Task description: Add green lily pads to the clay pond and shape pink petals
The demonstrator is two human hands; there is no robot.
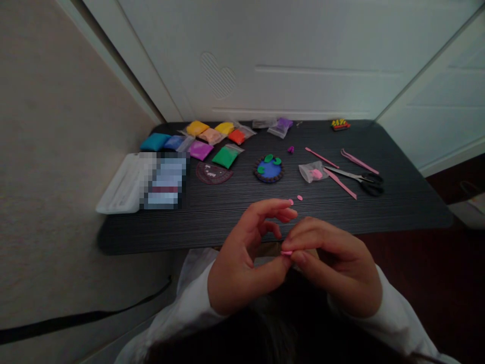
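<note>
My right hand pinches a small piece of pink clay between thumb and forefinger, just in front of the table's near edge. The thumb tip of my left hand touches the same piece, while its other fingers are curved and spread above. Beyond my left fingertips, two small flat pink clay pieces lie on the dark table, one of them partly covered by a fingertip. Farther back sits a round blue clay pond with a brown beaded rim and green leaf shapes.
Bags of coloured clay, one of them green, line the back left. A white box stands left. Right of the pond lie a bag with pink clay, scissors, pink tools and pink tweezers. A wall closes off the left side.
</note>
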